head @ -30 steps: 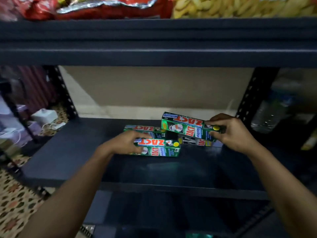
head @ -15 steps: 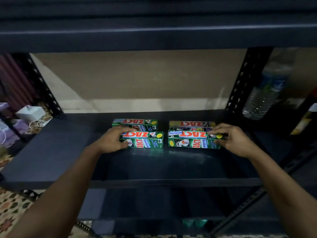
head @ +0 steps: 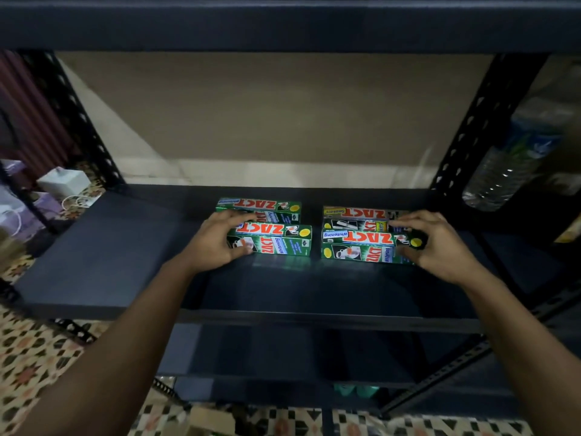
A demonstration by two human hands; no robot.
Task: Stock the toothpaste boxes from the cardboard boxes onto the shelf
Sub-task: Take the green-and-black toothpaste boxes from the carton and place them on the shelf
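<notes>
Several green toothpaste boxes lie on the dark shelf (head: 119, 247) in two pairs. My left hand (head: 217, 243) grips the left end of the front left box (head: 276, 239), thumb at its front face and fingers over the top. Behind it lies the back left box (head: 261, 206). My right hand (head: 440, 243) holds the right end of the front right box (head: 361, 247), fingers curled over its top and thumb at the front. A yellow-topped back right box (head: 358, 215) lies behind that one. No cardboard box is clearly in view.
A clear water bottle (head: 509, 165) leans on the neighbouring shelf at the right, past a perforated black upright (head: 471, 127). A white box (head: 64, 182) and cables sit on the patterned floor at the left. Another dark shelf board (head: 283, 26) spans overhead.
My right hand lowered its box from the air onto the shelf in front of the back right box. The left hand kept hold of its box. The view tilted down.
</notes>
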